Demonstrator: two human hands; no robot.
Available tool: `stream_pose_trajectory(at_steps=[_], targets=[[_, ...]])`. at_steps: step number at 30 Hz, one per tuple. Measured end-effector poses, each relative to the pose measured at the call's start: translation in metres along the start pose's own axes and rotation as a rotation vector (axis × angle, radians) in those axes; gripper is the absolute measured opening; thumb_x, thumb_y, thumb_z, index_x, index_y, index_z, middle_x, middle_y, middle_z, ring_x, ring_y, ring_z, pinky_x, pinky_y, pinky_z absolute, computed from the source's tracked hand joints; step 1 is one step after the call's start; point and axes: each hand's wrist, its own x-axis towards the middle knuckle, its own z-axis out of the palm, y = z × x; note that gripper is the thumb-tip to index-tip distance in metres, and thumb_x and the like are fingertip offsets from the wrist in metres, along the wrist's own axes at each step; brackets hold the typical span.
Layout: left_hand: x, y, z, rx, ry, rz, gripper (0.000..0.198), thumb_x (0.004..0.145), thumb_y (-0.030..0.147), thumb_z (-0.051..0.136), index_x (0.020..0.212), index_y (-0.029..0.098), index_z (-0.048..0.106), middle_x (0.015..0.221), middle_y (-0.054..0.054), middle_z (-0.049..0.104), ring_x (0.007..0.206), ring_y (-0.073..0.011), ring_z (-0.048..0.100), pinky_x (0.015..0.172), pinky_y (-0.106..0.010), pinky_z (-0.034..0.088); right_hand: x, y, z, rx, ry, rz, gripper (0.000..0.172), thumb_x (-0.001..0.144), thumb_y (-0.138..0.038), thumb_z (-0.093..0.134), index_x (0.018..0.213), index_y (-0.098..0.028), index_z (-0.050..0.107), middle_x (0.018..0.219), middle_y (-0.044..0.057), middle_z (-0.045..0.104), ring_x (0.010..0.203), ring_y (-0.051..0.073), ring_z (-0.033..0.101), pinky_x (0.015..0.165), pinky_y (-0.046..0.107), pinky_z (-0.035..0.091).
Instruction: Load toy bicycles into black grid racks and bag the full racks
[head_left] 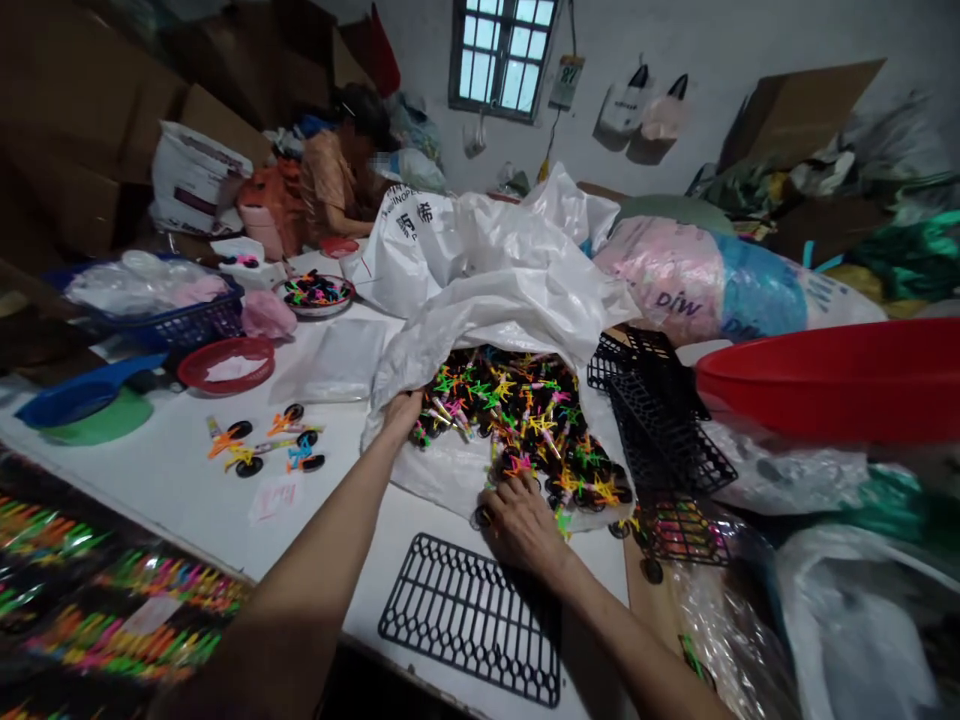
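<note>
A big white plastic sack (pixel 517 290) lies open on the white table (pixel 172 480), spilling a heap of small colourful toy parts with black wheels (pixel 525 420). My left hand (pixel 401 410) grips the sack's left edge with closed fingers. My right hand (pixel 521 522) rests at the heap's near edge, fingers curled into the toys; what they hold is hidden. A black plastic grid tray (pixel 472 620) lies just in front of my right hand.
Several loose toys (pixel 266 445) lie left of the sack. Red bowl (pixel 229 362), blue basket (pixel 172 320), blue scoop (pixel 75 395) sit farther left. Stacked black trays (pixel 660 420) and a red basin (pixel 832 380) are right. A person (pixel 337 170) sits at the far end.
</note>
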Motion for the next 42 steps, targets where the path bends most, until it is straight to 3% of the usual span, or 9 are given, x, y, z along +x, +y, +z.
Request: stream_pose_trajectory(at_steps=[4, 7, 11, 15, 21, 26, 33, 37, 42], targets=[[-0.037, 0.016, 0.013, -0.027, -0.101, 0.017, 0.045, 0.091, 0.041, 0.031, 0.122, 0.014, 0.049, 0.12, -0.011, 0.058, 0.111, -0.0232, 0.053, 0.092, -0.036, 0.041, -0.007, 0.004, -0.015, 0.031, -0.143, -0.054, 0.027, 0.081, -0.033, 0.054, 0.105, -0.02, 0.056, 0.089, 0.008, 0.062, 0.093, 0.024, 0.052, 0.097, 0.045, 0.026], [-0.075, 0.018, -0.001, -0.026, -0.129, 0.051, 0.045, 0.088, 0.04, 0.038, 0.125, 0.015, 0.046, 0.126, -0.01, 0.053, 0.117, -0.0234, 0.048, 0.097, -0.037, 0.036, -0.011, 0.015, -0.033, 0.118, -0.26, -0.087, 0.038, 0.081, -0.032, 0.054, 0.117, -0.019, 0.051, 0.101, 0.009, 0.061, 0.096, 0.023, 0.052, 0.091, 0.039, 0.032], [-0.14, -0.008, -0.04, 0.056, -0.105, 0.303, 0.038, 0.086, 0.032, 0.04, 0.118, 0.016, 0.051, 0.119, -0.009, 0.056, 0.112, -0.0221, 0.05, 0.097, -0.036, 0.037, -0.008, 0.024, -0.045, 0.135, -0.208, -0.077, 0.028, 0.088, -0.02, 0.043, 0.113, -0.017, 0.054, 0.106, 0.009, 0.057, 0.096, 0.019, 0.051, 0.081, 0.03, 0.035], [-0.22, -0.05, -0.057, 0.228, -0.444, 0.583, 0.03, 0.081, 0.033, 0.047, 0.104, 0.019, 0.061, 0.112, -0.008, 0.061, 0.111, -0.0244, 0.051, 0.096, -0.038, 0.039, 0.002, 0.02, -0.034, -0.001, -0.192, -0.252, 0.019, 0.083, -0.023, 0.05, 0.096, -0.015, 0.06, 0.104, 0.011, 0.054, 0.098, 0.024, 0.046, 0.082, 0.034, 0.033], [-0.302, -0.059, -0.031, 0.371, -0.252, 0.559, 0.035, 0.083, 0.034, 0.05, 0.112, 0.017, 0.059, 0.124, -0.011, 0.056, 0.118, -0.03, 0.047, 0.098, -0.046, 0.035, -0.001, 0.025, -0.023, -0.015, -0.175, -0.345, 0.026, 0.083, -0.03, 0.052, 0.101, -0.013, 0.058, 0.103, 0.011, 0.053, 0.096, 0.023, 0.045, 0.081, 0.032, 0.035], [-0.312, -0.043, -0.025, 0.427, -0.13, 0.602, 0.035, 0.085, 0.035, 0.048, 0.111, 0.015, 0.06, 0.121, -0.013, 0.058, 0.115, -0.0304, 0.049, 0.097, -0.046, 0.035, -0.004, 0.021, -0.017, -0.06, -0.227, -0.273, 0.023, 0.086, -0.014, 0.043, 0.105, -0.012, 0.057, 0.101, 0.011, 0.056, 0.097, 0.02, 0.05, 0.081, 0.027, 0.037], [-0.311, -0.047, -0.034, 0.471, -0.092, 0.7, 0.034, 0.087, 0.034, 0.047, 0.11, 0.012, 0.059, 0.118, -0.012, 0.06, 0.111, -0.0272, 0.052, 0.097, -0.043, 0.037, 0.017, 0.018, -0.027, -0.02, -0.227, -0.168, 0.022, 0.078, -0.025, 0.058, 0.096, -0.013, 0.06, 0.098, 0.012, 0.059, 0.091, 0.022, 0.055, 0.072, 0.026, 0.039], [-0.308, -0.048, -0.031, 0.466, -0.099, 0.689, 0.033, 0.086, 0.034, 0.048, 0.109, 0.013, 0.059, 0.118, -0.012, 0.06, 0.111, -0.0275, 0.052, 0.096, -0.043, 0.038, 0.0, 0.003, -0.032, 0.337, -0.01, 0.03, 0.015, 0.082, -0.026, 0.053, 0.091, -0.016, 0.059, 0.086, 0.005, 0.063, 0.076, 0.015, 0.057, 0.062, 0.022, 0.036], [-0.306, -0.048, -0.03, 0.463, -0.108, 0.678, 0.034, 0.086, 0.034, 0.049, 0.107, 0.011, 0.06, 0.117, -0.014, 0.06, 0.113, -0.0289, 0.051, 0.097, -0.044, 0.037, -0.038, -0.046, 0.003, 0.98, 0.066, 0.291, 0.022, 0.07, -0.035, 0.065, 0.079, -0.015, 0.06, 0.068, -0.002, 0.06, 0.061, 0.011, 0.052, 0.057, 0.021, 0.038]])
